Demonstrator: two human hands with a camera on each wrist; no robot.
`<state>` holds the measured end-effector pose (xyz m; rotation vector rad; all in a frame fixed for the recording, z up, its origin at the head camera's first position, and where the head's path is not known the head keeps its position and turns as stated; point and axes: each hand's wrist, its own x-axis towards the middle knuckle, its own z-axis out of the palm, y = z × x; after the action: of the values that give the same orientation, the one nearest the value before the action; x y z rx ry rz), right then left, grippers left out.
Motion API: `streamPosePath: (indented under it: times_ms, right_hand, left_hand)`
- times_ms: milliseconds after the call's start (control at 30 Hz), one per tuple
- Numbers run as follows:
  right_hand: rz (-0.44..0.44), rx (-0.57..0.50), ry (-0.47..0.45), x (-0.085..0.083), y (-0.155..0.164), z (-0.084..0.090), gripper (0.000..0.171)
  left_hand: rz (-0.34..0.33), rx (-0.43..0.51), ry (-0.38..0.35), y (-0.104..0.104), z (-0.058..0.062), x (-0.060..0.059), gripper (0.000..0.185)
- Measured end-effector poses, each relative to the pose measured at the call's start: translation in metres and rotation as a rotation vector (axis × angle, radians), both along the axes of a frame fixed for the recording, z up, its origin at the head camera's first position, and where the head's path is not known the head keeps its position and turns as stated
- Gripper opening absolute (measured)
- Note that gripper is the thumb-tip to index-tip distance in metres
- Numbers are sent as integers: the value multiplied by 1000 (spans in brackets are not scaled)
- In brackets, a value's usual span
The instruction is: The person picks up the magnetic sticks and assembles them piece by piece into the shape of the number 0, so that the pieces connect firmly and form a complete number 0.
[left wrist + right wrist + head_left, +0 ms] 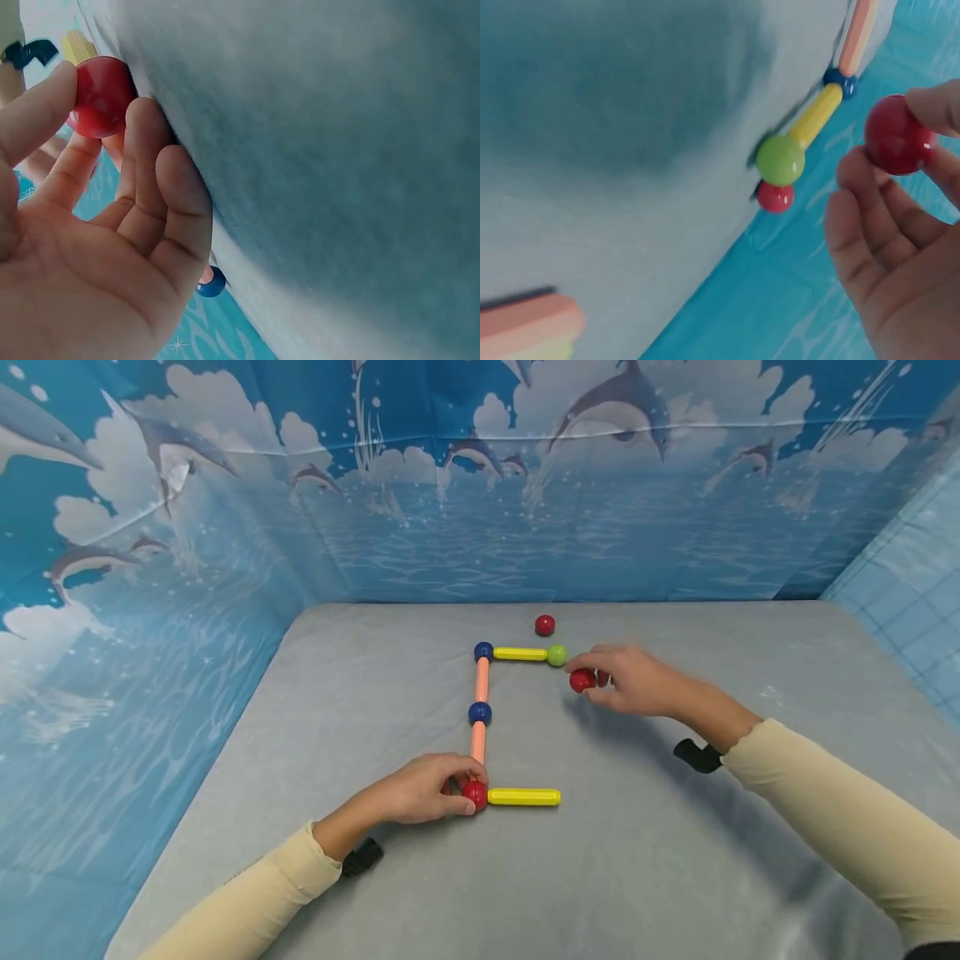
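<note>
My left hand (pixel 423 787) pinches a red ball (pixel 475 794) at the near corner of a ball-and-stick frame. From that ball a yellow stick (pixel 524 797) points right, its far end bare. Two salmon sticks (pixel 482 681), joined by a blue ball (pixel 480 713), run away to another blue ball (pixel 483 652). There a second yellow stick (pixel 521 654) leads right to a green ball (pixel 557 655). Beside the green ball, my right hand (pixel 637 681) holds a second red ball (pixel 900 135) between thumb and fingers, raised off the table.
A loose red ball (pixel 544 625) sits behind the green one on the grey-covered table (pixel 637 860). The right wrist view catches a salmon piece (pixel 532 326) at its lower left. A blue dolphin-print curtain (pixel 480 543) borders the back and left.
</note>
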<state>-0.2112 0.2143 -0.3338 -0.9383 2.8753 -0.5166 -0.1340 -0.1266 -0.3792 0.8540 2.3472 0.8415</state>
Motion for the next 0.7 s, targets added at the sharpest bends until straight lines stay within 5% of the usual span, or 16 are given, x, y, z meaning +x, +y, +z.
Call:
streamPosePath:
  times_ms: [233,467,700]
  right_hand:
    - [17,-39,-89,34,18,-16,39]
    - [-19,-132,-160,48,33,-35,34]
    - [-3,-166,-115,63,33,-40,30]
  left_hand:
    - [13,13,1,-3,0,2,24]
    - [37,-11,8,-4,-1,2,27]
    - [34,26,-16,-3,-4,2,24]
